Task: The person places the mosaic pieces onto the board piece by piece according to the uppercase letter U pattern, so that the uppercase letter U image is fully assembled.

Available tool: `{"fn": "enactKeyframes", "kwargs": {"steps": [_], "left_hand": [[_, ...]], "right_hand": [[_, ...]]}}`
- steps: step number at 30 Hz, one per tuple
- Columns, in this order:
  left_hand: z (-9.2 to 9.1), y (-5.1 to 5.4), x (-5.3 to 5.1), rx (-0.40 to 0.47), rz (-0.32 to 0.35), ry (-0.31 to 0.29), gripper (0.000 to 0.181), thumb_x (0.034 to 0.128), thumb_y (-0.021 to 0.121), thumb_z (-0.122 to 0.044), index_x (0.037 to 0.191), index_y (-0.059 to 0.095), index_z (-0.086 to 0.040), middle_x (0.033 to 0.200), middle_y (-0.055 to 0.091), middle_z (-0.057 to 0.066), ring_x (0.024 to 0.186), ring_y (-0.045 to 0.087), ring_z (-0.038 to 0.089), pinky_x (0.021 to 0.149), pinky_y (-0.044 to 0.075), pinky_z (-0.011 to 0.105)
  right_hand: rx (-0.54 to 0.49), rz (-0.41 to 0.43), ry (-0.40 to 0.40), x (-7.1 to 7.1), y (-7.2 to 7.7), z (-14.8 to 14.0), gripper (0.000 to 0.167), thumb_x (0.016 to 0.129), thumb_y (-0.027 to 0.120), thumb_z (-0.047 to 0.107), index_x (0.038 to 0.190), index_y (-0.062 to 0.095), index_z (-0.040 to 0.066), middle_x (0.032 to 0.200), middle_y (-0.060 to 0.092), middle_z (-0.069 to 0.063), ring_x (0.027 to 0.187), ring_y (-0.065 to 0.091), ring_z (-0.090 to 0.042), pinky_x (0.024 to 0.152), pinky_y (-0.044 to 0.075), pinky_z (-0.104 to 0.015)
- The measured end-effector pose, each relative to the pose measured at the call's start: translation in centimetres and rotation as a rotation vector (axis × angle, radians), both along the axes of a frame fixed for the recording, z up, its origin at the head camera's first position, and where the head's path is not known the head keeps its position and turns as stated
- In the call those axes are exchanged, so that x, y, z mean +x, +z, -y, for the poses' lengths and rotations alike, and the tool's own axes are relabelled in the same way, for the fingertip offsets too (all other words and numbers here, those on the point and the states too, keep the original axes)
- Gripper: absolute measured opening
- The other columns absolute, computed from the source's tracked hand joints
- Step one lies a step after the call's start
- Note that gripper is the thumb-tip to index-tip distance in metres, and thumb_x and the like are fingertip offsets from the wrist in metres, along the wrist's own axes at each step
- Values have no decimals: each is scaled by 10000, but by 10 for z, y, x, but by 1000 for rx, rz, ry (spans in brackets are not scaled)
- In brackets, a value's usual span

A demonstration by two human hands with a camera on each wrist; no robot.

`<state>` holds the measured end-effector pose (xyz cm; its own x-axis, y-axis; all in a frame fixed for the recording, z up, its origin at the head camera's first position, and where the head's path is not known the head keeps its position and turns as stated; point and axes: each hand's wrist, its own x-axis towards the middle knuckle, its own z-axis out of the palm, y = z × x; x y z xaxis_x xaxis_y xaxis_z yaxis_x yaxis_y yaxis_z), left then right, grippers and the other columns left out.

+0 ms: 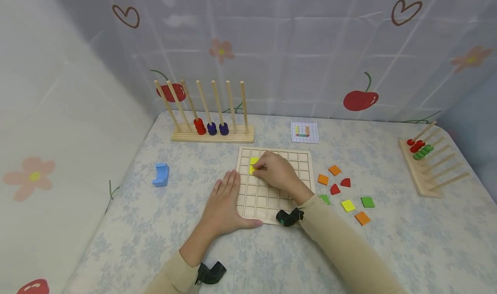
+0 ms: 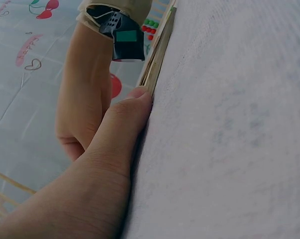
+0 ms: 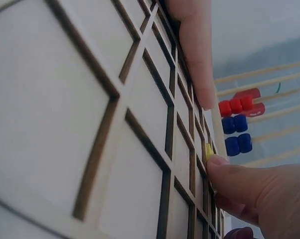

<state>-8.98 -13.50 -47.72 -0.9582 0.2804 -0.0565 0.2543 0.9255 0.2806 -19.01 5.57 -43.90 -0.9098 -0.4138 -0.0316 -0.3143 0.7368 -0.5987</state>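
Note:
A wooden grid board (image 1: 251, 200) lies on the table with yellow square tiles in its upper left cells. My right hand (image 1: 277, 172) reaches over the board and pinches the lower yellow tile (image 1: 251, 169) between thumb and fingers. Just above it, another yellow tile (image 1: 254, 160) sits in a cell. In the right wrist view, the thumb (image 3: 239, 181) meets a yellow edge at the grid; the other fingers are partly hidden. My left hand (image 1: 224, 203) rests against the board's left side, fingers extended, its thumb (image 2: 125, 112) along the near edge.
Loose orange, red, green and yellow tiles (image 1: 348, 205) lie right of the board. A pattern card (image 1: 304, 132) is behind it. Beaded peg racks stand at back left (image 1: 213, 137) and far right (image 1: 417, 173). A blue block (image 1: 161, 175) lies on the left.

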Motion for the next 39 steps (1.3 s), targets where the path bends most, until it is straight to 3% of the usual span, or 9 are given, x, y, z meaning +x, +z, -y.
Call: {"fn": "enactKeyframes", "kwargs": {"steps": [5, 10, 13, 17, 24, 31, 39], "left_hand": [[-1, -2, 0, 0, -15, -2, 1470, 557, 421, -1033, 1594, 33, -65, 1687, 8, 75, 1566, -14, 207, 1265, 81, 458], [-1, -3, 0, 8, -15, 1, 1467, 562, 432, -1027, 1594, 31, -65, 1687, 8, 77, 1566, -12, 211, 1265, 83, 460], [-1, -3, 0, 4, -7, 5, 1469, 558, 428, -1030, 1593, 15, -72, 1687, -3, 68, 1565, -24, 203, 1266, 75, 454], [-2, -3, -1, -5, -2, 5, 1474, 554, 422, -1033, 1592, 6, -74, 1686, -11, 65, 1564, -30, 201, 1266, 69, 453], [-1, -2, -1, -3, 10, 3, 1470, 560, 461, -1016, 1592, -10, -82, 1687, -28, 60, 1561, -56, 191, 1266, 65, 449], [0, -3, 0, 24, -19, 2, 1464, 568, 492, -999, 1596, 13, -73, 1688, -4, 72, 1567, -24, 212, 1262, 83, 469], [0, -1, 0, 32, 6, 7, 1458, 570, 510, -989, 1594, -8, -90, 1688, -26, 54, 1564, -49, 198, 1266, 48, 449]], "right_hand": [[3, -12, 39, 4, 4, -6, 200, 893, 750, 247, 1064, 790, 151, 1039, 710, 42, 920, 650, -121, 797, 540, -326], [-108, 27, 47, 8, 12, -23, 189, 912, 728, 243, 1072, 779, 155, 1026, 708, 51, 931, 627, -134, 845, 526, -344], [-157, 39, 73, 9, 18, -39, 178, 916, 725, 235, 1070, 774, 160, 1022, 708, 57, 879, 592, -143, 791, 510, -329], [-142, 53, 87, 17, 26, -64, 192, 918, 722, 256, 1086, 763, 173, 1004, 695, 75, 808, 540, -160, 707, 475, -307], [-103, 50, 25, 34, 32, -113, 210, 918, 722, 258, 1102, 744, 159, 997, 682, 50, 757, 492, -180, 634, 434, -260], [-36, 31, -49, 50, 32, -158, 197, 899, 739, 201, 1090, 743, 156, 1002, 689, 17, 682, 486, -151, 536, 435, -236], [30, 54, -149, 67, 31, -193, 235, 891, 748, 235, 1109, 738, 148, 960, 661, -11, 768, 479, -172, 567, 415, -229]]}}
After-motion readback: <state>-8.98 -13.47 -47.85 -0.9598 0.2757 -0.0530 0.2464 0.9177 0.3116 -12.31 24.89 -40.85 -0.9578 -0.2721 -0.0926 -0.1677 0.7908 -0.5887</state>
